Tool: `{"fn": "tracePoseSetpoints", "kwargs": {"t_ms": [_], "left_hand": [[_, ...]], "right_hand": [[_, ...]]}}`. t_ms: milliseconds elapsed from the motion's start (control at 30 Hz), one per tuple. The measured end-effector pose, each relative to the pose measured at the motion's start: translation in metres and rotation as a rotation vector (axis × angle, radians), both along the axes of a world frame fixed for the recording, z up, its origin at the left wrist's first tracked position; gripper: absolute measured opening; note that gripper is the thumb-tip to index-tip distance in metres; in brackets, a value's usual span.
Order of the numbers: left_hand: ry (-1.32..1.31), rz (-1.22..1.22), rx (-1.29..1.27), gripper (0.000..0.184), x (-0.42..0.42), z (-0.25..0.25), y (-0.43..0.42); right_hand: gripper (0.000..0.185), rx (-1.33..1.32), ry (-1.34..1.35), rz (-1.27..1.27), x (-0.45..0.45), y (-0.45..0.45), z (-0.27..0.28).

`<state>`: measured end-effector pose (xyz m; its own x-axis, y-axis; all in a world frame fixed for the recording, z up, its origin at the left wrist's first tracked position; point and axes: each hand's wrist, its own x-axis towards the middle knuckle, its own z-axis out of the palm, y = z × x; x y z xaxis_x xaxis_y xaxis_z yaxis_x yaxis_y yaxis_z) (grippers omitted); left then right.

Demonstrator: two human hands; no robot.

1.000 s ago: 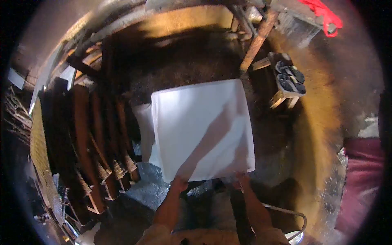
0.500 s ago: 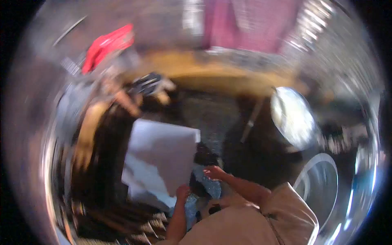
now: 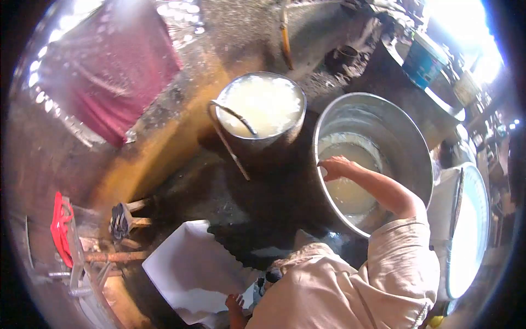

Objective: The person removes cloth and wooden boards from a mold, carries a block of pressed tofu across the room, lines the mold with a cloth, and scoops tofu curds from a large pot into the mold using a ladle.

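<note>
My right hand [image 3: 335, 166] reaches over a large metal pot [image 3: 378, 101], its fingers closed at the left rim. Cloudy liquid [image 3: 350, 189] lies in the bottom of that pot. Low in the view, my left hand [image 3: 234, 301] is held with its fingers apart and nothing visible in them. It is beside a big white block-like thing [image 3: 192, 263] with a ragged right edge; whether they touch, I cannot tell.
A drum of pale liquid [image 3: 260, 104] stands ahead, a hose [image 3: 230, 142] hooked over its rim. At right is a wide tub [image 3: 468, 230] with a blue rim. A wooden stool [image 3: 134, 222], a red cloth [image 3: 61, 230] and a hanging maroon cloth [image 3: 109, 71] are left.
The view has swung right, bringing the drum and metal pot toward the middle. My right hand has gone from near the white block to the pot's rim. My left hand stays low beside the block.
</note>
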<state>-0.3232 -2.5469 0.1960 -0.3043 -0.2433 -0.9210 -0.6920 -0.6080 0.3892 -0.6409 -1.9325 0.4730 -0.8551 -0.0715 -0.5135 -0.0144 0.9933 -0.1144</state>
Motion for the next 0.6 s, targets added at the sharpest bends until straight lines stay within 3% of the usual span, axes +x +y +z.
{"fn": "tracePoseSetpoints", "kwargs": {"t_ms": [67, 100, 200, 267, 333, 433, 533, 600], "left_hand": [[0.147, -0.071, 0.078, 0.032, -0.023, -0.027, 0.000], [0.349, -0.312, -0.155, 0.033, -0.029, -0.031, 0.009], [0.266, -0.293, -0.082, 0.035, -0.084, 0.021, 0.082], [0.203, -0.406, -0.066, 0.036, -0.114, 0.057, 0.127], [0.091, -0.648, -0.099, 0.037, -0.146, 0.050, 0.144], [-0.020, -0.854, -0.218, 0.037, -0.200, 0.057, 0.171], [-0.035, -0.957, -0.240, 0.035, -0.273, 0.060, 0.188], [0.017, -1.030, -0.259, 0.036, -0.326, 0.058, 0.200]], "right_hand": [[0.054, -0.011, -0.020, 0.002, 0.033, 0.039, -0.014], [0.053, -0.022, -0.035, -0.040, 0.049, 0.052, -0.022], [0.047, -0.175, 0.149, -0.247, 0.099, 0.067, -0.021], [0.040, -0.488, 0.452, -0.403, 0.134, 0.064, -0.034], [0.034, -0.950, 0.471, -0.852, 0.165, 0.048, -0.037], [0.027, -1.129, 0.616, -1.269, 0.221, 0.020, -0.090], [0.031, -1.611, 0.692, -1.931, 0.269, 0.013, -0.078], [0.034, -2.015, 1.267, -2.069, 0.299, 0.023, -0.089]]}}
